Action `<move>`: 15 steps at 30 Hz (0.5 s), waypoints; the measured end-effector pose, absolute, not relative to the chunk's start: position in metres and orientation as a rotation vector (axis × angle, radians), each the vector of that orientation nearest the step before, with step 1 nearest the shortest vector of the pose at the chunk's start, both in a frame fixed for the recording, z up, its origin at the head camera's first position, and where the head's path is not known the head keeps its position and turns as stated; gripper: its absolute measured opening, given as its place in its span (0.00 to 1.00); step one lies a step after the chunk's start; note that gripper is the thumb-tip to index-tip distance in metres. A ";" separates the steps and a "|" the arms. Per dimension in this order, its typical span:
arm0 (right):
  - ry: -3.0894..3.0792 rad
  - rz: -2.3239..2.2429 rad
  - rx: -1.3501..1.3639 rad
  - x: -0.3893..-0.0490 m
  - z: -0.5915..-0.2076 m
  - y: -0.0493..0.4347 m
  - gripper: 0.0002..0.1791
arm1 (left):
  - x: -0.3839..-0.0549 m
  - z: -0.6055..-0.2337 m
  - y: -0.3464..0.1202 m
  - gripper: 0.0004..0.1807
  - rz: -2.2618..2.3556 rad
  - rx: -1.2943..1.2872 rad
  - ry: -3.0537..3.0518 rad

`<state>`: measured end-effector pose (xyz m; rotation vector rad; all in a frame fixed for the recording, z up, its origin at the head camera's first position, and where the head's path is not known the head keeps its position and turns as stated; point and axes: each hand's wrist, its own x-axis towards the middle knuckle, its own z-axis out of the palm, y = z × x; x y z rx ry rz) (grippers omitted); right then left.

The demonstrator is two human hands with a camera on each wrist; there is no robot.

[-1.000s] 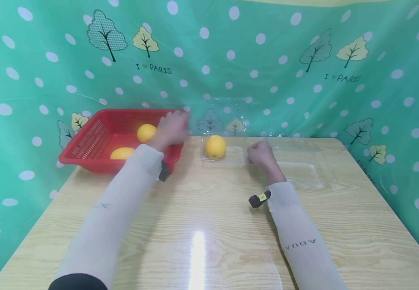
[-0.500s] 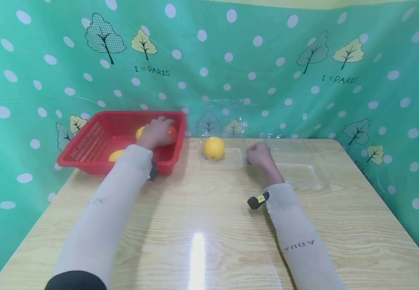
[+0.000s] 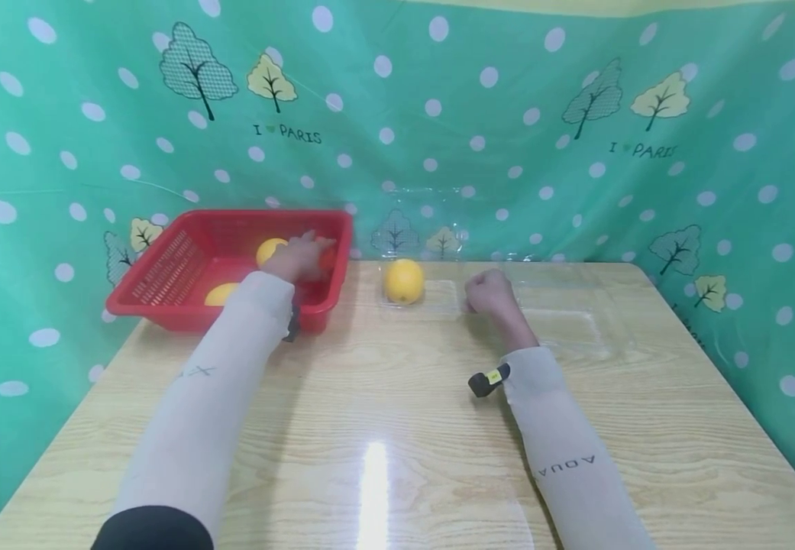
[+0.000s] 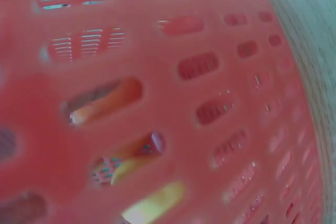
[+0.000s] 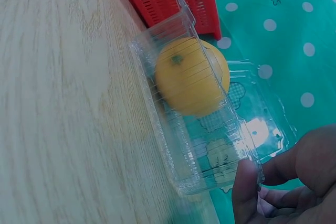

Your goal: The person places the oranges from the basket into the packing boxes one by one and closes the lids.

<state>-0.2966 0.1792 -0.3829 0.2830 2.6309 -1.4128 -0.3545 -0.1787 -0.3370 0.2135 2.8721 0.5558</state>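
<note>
Reaching left grip (image 3: 297,258) to red fruit (image 3: 329,258) at 3 o'clock in basket (image 3: 221,229), further in than a second ago; cannot tell if clamped. Probably mid-pick. Pinching box (image 5: 184,171) at its 3 o'clock edge with right grip (image 3: 489,292); orange (image 5: 191,77) inside, 9 o'clock.
</note>
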 end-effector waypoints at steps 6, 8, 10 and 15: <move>2.622 -1.409 0.282 -0.297 -0.383 0.179 0.15 | -0.354 -0.336 -0.172 0.49 0.528 0.232 2.877; 2.622 -1.408 0.280 -0.298 -0.384 0.179 0.15 | -0.354 -0.336 -0.170 0.50 0.466 0.279 2.891; 2.627 -1.407 0.276 -0.298 -0.384 0.179 0.15 | -0.353 -0.336 -0.168 0.51 0.492 0.252 2.874; 2.627 -1.397 0.277 -0.298 -0.383 0.179 0.14 | -0.348 -0.338 -0.169 0.46 0.740 0.029 2.774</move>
